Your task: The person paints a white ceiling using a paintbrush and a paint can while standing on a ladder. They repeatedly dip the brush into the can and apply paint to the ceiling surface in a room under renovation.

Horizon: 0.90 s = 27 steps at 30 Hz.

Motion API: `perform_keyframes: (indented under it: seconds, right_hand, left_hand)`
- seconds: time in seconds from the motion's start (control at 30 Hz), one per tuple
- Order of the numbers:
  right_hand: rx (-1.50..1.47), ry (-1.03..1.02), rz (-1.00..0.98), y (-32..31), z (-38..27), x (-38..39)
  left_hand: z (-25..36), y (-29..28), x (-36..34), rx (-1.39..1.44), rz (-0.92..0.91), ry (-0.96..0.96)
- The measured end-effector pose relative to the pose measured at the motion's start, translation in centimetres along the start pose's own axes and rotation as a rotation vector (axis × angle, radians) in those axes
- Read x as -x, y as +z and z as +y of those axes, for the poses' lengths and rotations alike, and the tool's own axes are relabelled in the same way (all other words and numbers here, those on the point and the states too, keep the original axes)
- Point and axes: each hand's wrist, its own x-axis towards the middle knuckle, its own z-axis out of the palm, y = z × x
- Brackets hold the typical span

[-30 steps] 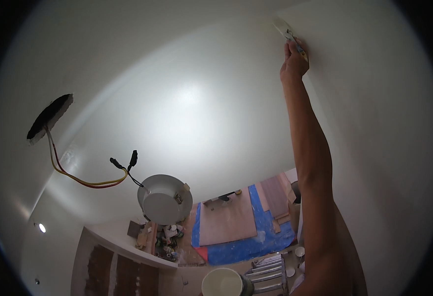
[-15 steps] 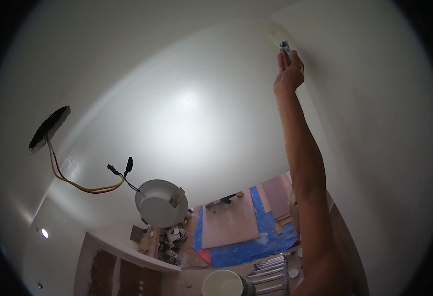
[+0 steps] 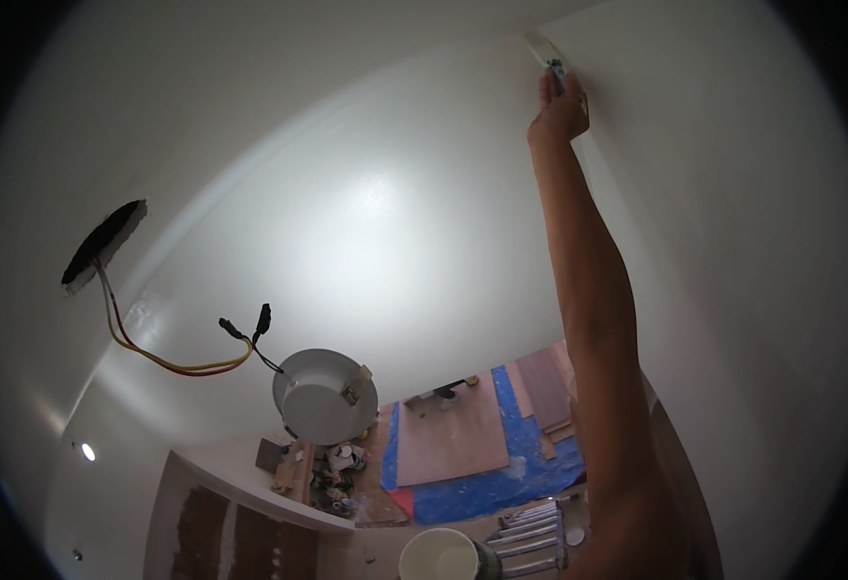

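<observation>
My right hand (image 3: 561, 108) is raised high on a stretched arm, its fingers closed around a paintbrush (image 3: 555, 72). The brush has pale bristles and a paint-smeared metal band. Its bristles lie along the corner where the white ceiling meets the right-hand wall (image 3: 724, 251); whether they press on the surface is hard to tell. My left hand is out of sight. A white container (image 3: 438, 557) with pale contents shows at the lower edge, and what supports it is hidden.
A round light fitting (image 3: 323, 401) hangs by wires (image 3: 182, 368) from a ragged ceiling hole (image 3: 105, 242) at left. Below are a ladder (image 3: 530, 541), a blue floor sheet (image 3: 472, 498), boards (image 3: 451, 433) and cluttered cans (image 3: 339, 469). A small lit lamp (image 3: 88, 451) is at far left.
My right hand has moved up and slightly left with the paintbrush, along the corner. The hanging fitting and ceiling hole appear shifted a little to the right in the view.
</observation>
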Motion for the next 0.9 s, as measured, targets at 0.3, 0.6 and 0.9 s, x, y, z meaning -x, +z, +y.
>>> perform_keyframes:
  seconds: [0.3,0.6,0.9]
  right_hand:
    - [0.373,-0.306,-0.111,1.0,-0.6,-0.1]
    - [0.686,-0.511,-0.256,0.2,-0.7,-1.2]
    - [0.597,-0.472,-0.286,0.2,-0.8,-1.4]
  left_hand:
    - [-0.1,-0.2,-0.1,-0.004,-0.013,0.018]
    - [-0.7,-0.2,-0.2,-0.037,-0.017,0.072]
    - [-1.6,0.0,0.5,-0.178,0.000,0.213]
